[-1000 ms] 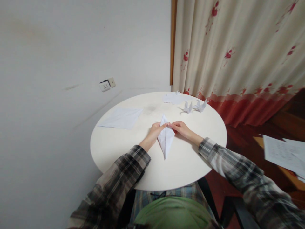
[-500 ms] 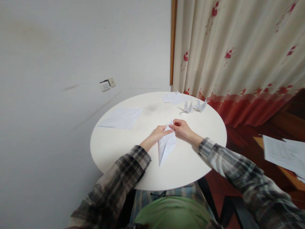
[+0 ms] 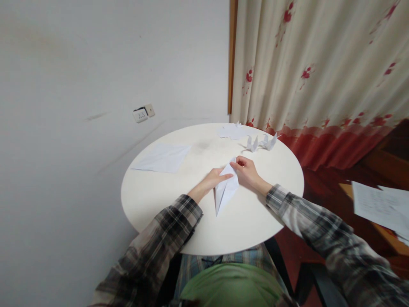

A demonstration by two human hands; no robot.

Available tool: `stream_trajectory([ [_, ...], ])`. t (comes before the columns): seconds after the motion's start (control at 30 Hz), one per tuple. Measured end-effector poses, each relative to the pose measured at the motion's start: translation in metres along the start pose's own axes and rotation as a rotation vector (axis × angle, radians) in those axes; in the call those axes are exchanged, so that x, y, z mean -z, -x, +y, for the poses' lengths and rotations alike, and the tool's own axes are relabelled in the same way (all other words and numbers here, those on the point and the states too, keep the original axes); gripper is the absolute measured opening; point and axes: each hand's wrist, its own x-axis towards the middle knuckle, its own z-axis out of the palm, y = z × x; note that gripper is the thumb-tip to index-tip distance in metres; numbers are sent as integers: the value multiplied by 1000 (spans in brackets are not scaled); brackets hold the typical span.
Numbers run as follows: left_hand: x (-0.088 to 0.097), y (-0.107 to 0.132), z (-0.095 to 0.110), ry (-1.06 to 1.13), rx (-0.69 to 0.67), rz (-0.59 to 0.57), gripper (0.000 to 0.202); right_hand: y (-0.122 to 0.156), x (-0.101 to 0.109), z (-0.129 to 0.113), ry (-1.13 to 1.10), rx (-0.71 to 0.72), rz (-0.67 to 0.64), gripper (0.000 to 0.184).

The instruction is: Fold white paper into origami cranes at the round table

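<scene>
Both hands are on a folded piece of white paper (image 3: pixel 226 189), a long narrow kite shape with a crease line and its pointed end towards me. My left hand (image 3: pixel 213 180) grips its left side, thumb lying across the top and the other fingers hidden beneath. At the far tip, my right hand (image 3: pixel 245 169) pinches the paper between thumb and index finger. Beyond my right hand stand two folded paper cranes (image 3: pixel 252 144), close together on the white round table (image 3: pixel 153 200).
A flat sheet of white paper (image 3: pixel 162 157) lies at the table's left. More paper pieces (image 3: pixel 231 131) lie at the far edge. A wall with a socket (image 3: pixel 140 115) borders the left, a flowered curtain (image 3: pixel 319 85) the back right. Written sheets (image 3: pixel 380 204) lie on a lower wooden surface.
The folded paper has shifted slightly away from me and to the right, its near point lifting further up the table. My right hand has moved a little with its far tip.
</scene>
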Motion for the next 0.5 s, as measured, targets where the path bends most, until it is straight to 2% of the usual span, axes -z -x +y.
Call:
stream_trajectory([
  [0.13, 1, -4, -4, 12, 30, 5, 24, 0, 1, 1, 30, 26, 29, 23],
  [0.3, 2, -9, -10, -41, 66, 23, 27, -3, 0, 6, -12, -1, -14, 24],
  [0.4, 2, -11, -11, -117, 46, 108, 25, -4, -1, 11, -89, -49, -67, 24],
  [0.5, 5, -13, -12, -146, -31, 232, 27, -3, -3, 13, -115, -110, -161, 29],
])
